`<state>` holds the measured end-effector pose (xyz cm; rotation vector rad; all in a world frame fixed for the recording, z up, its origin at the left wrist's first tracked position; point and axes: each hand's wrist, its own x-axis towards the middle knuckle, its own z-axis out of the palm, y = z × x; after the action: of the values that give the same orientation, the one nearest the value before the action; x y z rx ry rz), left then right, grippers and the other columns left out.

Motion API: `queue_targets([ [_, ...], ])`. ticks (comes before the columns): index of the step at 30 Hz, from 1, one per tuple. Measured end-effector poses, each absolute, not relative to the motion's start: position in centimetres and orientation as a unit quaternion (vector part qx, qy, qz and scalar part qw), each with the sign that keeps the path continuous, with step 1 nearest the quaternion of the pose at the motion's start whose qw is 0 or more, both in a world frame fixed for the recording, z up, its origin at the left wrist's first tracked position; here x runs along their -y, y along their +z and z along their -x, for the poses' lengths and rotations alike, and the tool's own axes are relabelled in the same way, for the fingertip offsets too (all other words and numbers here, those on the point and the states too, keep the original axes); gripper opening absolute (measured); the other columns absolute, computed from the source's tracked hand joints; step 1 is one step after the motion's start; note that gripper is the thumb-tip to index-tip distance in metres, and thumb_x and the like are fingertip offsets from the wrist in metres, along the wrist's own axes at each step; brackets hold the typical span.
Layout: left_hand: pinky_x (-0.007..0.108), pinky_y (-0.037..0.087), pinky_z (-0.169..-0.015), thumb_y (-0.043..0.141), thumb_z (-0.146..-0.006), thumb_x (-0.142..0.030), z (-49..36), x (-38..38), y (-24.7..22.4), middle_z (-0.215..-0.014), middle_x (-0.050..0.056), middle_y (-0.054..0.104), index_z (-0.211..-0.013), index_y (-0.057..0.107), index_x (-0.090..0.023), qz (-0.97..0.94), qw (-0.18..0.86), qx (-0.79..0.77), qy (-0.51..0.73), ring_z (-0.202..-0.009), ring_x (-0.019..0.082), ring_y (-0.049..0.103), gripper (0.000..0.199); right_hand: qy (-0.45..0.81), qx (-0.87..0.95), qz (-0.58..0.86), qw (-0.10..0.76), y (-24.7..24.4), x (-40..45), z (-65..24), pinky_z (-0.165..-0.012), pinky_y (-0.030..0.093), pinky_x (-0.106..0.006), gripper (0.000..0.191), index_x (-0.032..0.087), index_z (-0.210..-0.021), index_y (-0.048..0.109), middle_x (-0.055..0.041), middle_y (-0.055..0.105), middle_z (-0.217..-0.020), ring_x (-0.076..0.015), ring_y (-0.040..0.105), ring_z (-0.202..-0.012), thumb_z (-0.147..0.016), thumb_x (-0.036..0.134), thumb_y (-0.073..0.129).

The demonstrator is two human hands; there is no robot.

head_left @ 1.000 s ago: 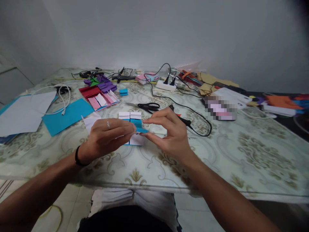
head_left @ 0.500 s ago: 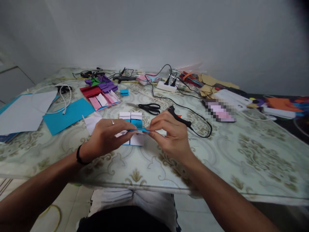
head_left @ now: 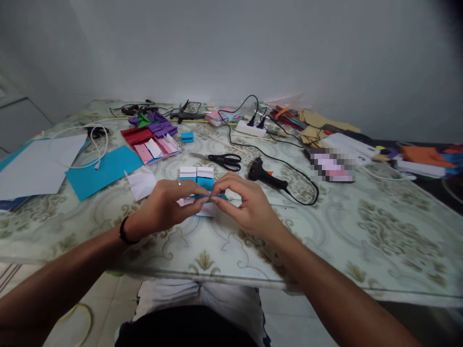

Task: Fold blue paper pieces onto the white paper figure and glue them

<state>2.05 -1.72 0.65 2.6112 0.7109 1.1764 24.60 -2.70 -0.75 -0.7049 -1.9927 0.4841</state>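
Note:
Between thumb and fingers, my left hand point(head_left: 170, 202) pinches a thin strip of blue paper point(head_left: 221, 197). My right hand point(head_left: 246, 200) is closed on the same strip, its fingertips meeting those of my left hand. Under and behind the fingertips lie blue-and-white folded paper pieces point(head_left: 205, 182), partly hidden by my hands. A black glue gun point(head_left: 269, 177) rests right behind my right hand. Black-handled scissors point(head_left: 224, 161) lie beyond the folded pieces.
Blue sheet point(head_left: 103, 172), white sheet point(head_left: 43, 166) and white scrap point(head_left: 141, 183) lie left. Folded red paper point(head_left: 137, 137) and pink paper point(head_left: 159, 148) are behind. A power strip point(head_left: 250, 128) with black cords stands at the back; a phone point(head_left: 331, 165) lies right.
My right hand has moved left along the blue strip until its fingertips met my left hand's. More of the glue gun now shows.

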Motion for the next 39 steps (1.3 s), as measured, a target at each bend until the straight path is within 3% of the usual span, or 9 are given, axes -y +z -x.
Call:
queue_targets([
  [10,0.021,0.058,-0.068,0.074,-0.093,-0.019,-1.7,1.4,1.0,-0.087,0.005,0.085,-0.096,0.078,-0.019,-0.885,0.111,-0.217,0.398,-0.072,0.015,0.079,0.005,0.21,0.813,0.282,0.464,-0.7,2.4,-24.9,-0.079,0.053,-0.035,0.006,0.022,-0.09,0.071,-0.0024,0.072,-0.086,-0.0185,0.066,-0.081,-0.095,0.023,0.074],
  [19,0.018,0.052,-0.058,0.075,-0.092,-0.018,-1.7,1.4,1.5,-0.081,0.003,0.084,-0.09,0.079,-0.017,-0.883,0.114,-0.227,0.395,-0.064,0.012,0.076,0.004,0.207,0.791,0.293,0.495,-0.6,2.2,-25.1,-0.071,0.05,-0.034,0.026,0.02,-0.078,0.07,-0.0028,0.07,-0.076,-0.0179,0.063,-0.073,-0.093,0.039,0.08],
  [28,0.019,0.046,-0.05,0.075,-0.096,-0.037,-1.3,0.8,1.2,-0.071,0.002,0.082,-0.084,0.082,-0.018,-0.863,0.154,-0.3,0.377,-0.054,0.012,0.07,0.025,0.215,0.773,0.326,0.5,-0.9,1.7,-25.4,-0.067,0.049,-0.03,0.036,0.02,-0.071,0.066,-0.0013,0.068,-0.072,-0.0163,0.062,-0.068,-0.089,0.047,0.082],
  [34,0.018,0.047,-0.05,0.075,-0.095,-0.032,-1.4,0.8,1.3,-0.063,0.0,0.077,-0.079,0.081,-0.017,-0.865,0.176,-0.3,0.362,-0.051,0.01,0.065,0.023,0.249,0.795,0.321,0.45,-1.0,1.8,-25.3,-0.073,0.051,-0.03,0.016,0.02,-0.084,0.073,-0.0019,0.072,-0.081,-0.0168,0.066,-0.076,-0.092,0.032,0.08],
  [39,0.021,0.062,-0.07,0.078,-0.093,-0.031,-1.4,0.5,0.7,-0.091,0.004,0.085,-0.106,0.08,-0.017,-0.842,0.235,-0.294,0.386,-0.075,0.016,0.08,0.019,0.281,0.774,0.348,0.448,-1.3,1.6,-25.5,-0.073,0.05,-0.031,0.011,0.019,-0.085,0.076,-0.0023,0.074,-0.081,-0.0173,0.066,-0.074,-0.091,0.027,0.079],
])
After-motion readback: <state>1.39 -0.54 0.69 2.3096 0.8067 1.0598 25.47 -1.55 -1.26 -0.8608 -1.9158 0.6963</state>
